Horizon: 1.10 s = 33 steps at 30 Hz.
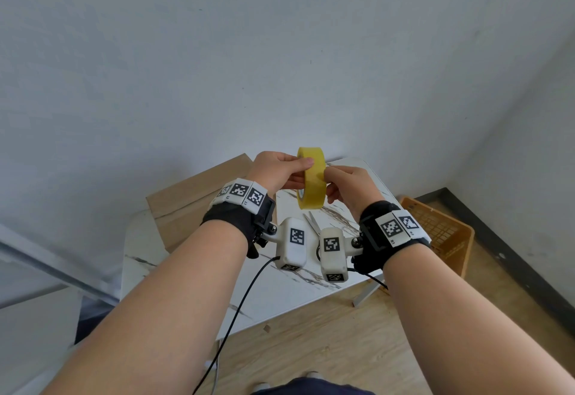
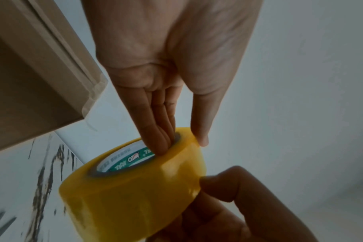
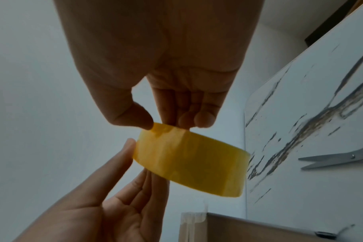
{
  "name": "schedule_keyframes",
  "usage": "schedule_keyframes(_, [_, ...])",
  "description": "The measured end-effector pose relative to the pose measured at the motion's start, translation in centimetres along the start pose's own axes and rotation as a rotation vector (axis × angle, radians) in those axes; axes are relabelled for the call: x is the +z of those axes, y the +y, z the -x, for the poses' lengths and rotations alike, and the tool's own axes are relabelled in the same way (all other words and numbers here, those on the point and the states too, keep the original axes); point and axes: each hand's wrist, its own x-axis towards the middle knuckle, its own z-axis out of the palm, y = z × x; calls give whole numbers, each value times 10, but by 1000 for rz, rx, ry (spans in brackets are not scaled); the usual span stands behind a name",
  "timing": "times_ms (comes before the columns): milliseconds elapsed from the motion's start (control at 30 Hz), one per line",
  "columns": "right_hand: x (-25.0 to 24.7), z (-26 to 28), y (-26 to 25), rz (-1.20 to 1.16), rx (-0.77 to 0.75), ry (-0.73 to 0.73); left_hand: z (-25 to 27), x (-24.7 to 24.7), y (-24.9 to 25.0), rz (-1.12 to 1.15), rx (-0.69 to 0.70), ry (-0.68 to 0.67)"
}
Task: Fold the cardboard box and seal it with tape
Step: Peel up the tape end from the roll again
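Observation:
A yellow tape roll (image 1: 312, 183) stands on edge in the air above the table, between both hands. My left hand (image 1: 298, 173) holds it with fingers (image 2: 162, 139) pushed into the core and the thumb on the outer face. My right hand (image 1: 328, 181) pinches the roll's (image 3: 193, 160) outer layer at its near edge between thumb (image 3: 135, 117) and fingers. The closed cardboard box (image 1: 193, 201) lies on the table's far left; a clear strip runs along its seam (image 2: 77, 68) and overhangs the corner.
Scissors (image 1: 314, 222), blades apart (image 3: 338, 160), lie on the white marble-pattern table (image 1: 280, 289) below my hands. An orange plastic crate (image 1: 441, 233) stands on the wooden floor to the right. A grey wall is close behind the table. A black cable hangs from my left wrist.

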Motion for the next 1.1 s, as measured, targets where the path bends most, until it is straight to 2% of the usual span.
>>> schedule_keyframes(300, [0,-1,5,-3,-24,-45,3,-1,1,31,-39,-5])
schedule_keyframes(433, [-2,0,6,8,-40,-115,3,-3,2,45,-47,2])
schedule_keyframes(633, [-7,1,5,61,17,-137,4,-3,6,84,-56,10])
schedule_keyframes(800, [-3,0,5,72,3,-91,4,1,6,-35,-37,15])
schedule_keyframes(967, [-2,-4,9,82,-15,-119,3,0,8,-230,21,4])
schedule_keyframes(1100, [-2,-5,6,52,-15,-137,3,-4,9,-132,-17,-14])
